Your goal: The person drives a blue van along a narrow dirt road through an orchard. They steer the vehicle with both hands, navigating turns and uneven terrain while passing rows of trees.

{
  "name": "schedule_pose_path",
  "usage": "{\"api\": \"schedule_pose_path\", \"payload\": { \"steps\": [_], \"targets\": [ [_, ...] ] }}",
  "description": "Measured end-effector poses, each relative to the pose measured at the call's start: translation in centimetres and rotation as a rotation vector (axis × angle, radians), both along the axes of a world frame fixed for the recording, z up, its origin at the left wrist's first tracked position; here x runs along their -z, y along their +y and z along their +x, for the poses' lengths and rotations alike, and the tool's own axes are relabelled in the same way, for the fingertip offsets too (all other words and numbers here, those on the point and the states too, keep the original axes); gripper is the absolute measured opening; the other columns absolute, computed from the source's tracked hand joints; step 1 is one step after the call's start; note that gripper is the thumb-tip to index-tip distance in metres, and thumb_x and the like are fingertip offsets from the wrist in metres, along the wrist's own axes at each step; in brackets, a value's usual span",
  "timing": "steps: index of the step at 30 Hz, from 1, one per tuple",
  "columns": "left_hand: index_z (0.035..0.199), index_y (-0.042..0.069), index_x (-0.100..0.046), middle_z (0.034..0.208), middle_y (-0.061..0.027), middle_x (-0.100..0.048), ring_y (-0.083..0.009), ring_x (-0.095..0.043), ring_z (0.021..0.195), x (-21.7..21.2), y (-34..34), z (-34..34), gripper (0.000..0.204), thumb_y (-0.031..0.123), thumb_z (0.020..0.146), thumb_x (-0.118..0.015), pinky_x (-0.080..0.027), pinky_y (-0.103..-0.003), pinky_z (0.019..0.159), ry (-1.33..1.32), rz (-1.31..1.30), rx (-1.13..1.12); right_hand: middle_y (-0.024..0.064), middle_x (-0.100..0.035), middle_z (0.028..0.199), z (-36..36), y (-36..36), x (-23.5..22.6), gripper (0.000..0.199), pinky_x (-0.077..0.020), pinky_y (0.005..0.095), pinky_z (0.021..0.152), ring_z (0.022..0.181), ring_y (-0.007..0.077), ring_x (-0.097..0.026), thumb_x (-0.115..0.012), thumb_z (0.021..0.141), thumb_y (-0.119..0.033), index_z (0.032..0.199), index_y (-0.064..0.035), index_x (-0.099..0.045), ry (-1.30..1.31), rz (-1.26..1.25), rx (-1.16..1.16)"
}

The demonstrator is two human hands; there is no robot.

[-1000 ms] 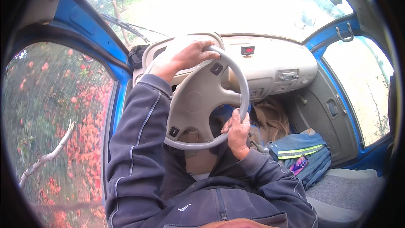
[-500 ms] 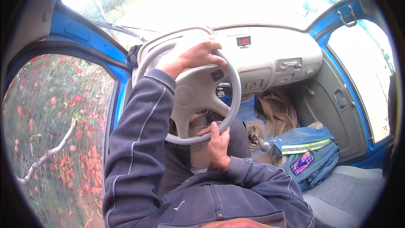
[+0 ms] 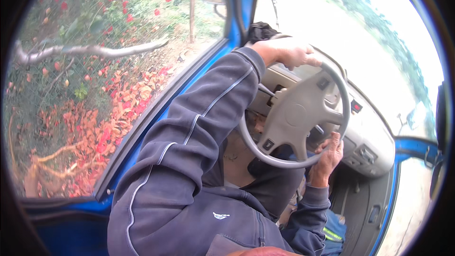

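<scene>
A grey steering wheel point(image 3: 296, 114) with several spokes fills the middle of the view, its spokes tilted. My left hand point(image 3: 294, 53) is closed over the top of the rim, the arm stretched out in a dark sleeve with light piping. Lower on the right side of the rim, my right hand point(image 3: 327, 159) grips the wheel with the thumb up along it; some of its fingertips are hidden behind the rim. Behind the wheel, a stalk and part of the column show between the spokes.
Left of me is a side window point(image 3: 95, 128) with a pale branch point(image 3: 99, 51), a wire fence and red leaves outside. A blue door pillar point(image 3: 239, 14) stands ahead. The beige dashboard point(image 3: 379, 137) runs right; a blue garment with a reflective strip point(image 3: 334, 234) lies low beside my right arm.
My view has swung left, showing more of the side window. The wheel has turned, and my right hand has moved from its bottom to its lower right side. My left hand stays on top.
</scene>
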State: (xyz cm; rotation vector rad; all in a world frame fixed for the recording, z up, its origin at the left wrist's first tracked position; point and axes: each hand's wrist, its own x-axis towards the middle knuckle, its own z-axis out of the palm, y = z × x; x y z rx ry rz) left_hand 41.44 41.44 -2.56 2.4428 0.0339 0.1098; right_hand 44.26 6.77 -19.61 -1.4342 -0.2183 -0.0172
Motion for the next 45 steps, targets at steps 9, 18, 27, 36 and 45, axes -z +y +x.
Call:
{"api": "schedule_pose_path", "payload": {
  "steps": [9, 18, 27, 36, 45],
  "targets": [
    [0.119, 0.004, -0.070, 0.089, -0.0129, -0.068, -0.0204, -0.069, 0.068, 13.3, 4.5, 3.1, 0.054, 0.056, 0.114, -0.057, -0.057, -0.039, 0.070, -0.440, -0.277, -0.121, 0.0009, -0.058, 0.080, 7.4, 1.4, 0.5, 0.053, -0.0445, 0.0241, 0.057, 0.063, 0.0090, -0.054, -0.051, 0.120, -0.047, 0.130, 0.0015, -0.070, -0.228, -0.302, 0.126],
    [0.111, 0.005, -0.055, 0.078, -0.0021, -0.059, -0.0119, -0.063, 0.056, 25.4, -2.7, -4.9, 0.035, 0.039, 0.120, -0.050, -0.052, -0.030, 0.052, -0.607, -1.055, -0.461, 0.0123, -0.068, 0.093, 3.6, 2.6, 9.8, 0.045, -0.0542, 0.0325, 0.061, 0.066, 0.0192, -0.065, -0.044, 0.122, -0.044, 0.139, -0.0027, -0.048, -0.068, -0.088, 0.186],
    [0.132, 0.002, -0.049, 0.099, -0.0099, -0.067, -0.0207, -0.075, 0.089, 32.3, -8.8, -7.7, 0.034, 0.034, 0.122, -0.046, -0.060, -0.037, 0.086, -0.515, -1.320, -0.294, 0.0002, -0.044, 0.071, 4.6, 4.3, 7.0, 0.047, -0.0413, 0.0281, 0.043, 0.050, 0.0113, -0.046, -0.048, 0.120, -0.047, 0.127, -0.0022, -0.059, -0.035, 0.082, 0.282],
    [0.162, 0.000, -0.047, 0.133, -0.0090, -0.066, -0.0127, -0.063, 0.113, 23.4, -1.6, -2.6, 0.057, 0.020, 0.112, -0.067, -0.054, -0.029, 0.098, -0.762, -0.747, -0.439, -0.0017, -0.046, 0.064, 11.2, 1.9, 0.7, 0.048, -0.0410, 0.0281, 0.039, 0.044, 0.0094, -0.048, -0.056, 0.118, -0.046, 0.128, 0.0006, -0.063, -0.062, -0.197, 0.012],
    [0.153, 0.008, -0.059, 0.092, -0.0032, -0.071, -0.0090, -0.064, 0.062, 19.0, 0.1, -1.0, 0.042, 0.029, 0.116, -0.063, -0.054, -0.027, 0.053, -0.516, -0.536, -0.492, -0.0030, -0.047, 0.062, 10.7, 2.1, 1.4, 0.040, -0.0385, 0.0278, 0.040, 0.043, 0.0074, -0.046, -0.059, 0.118, -0.042, 0.113, -0.0019, -0.064, -0.094, -0.019, -0.096]
  ]
}}
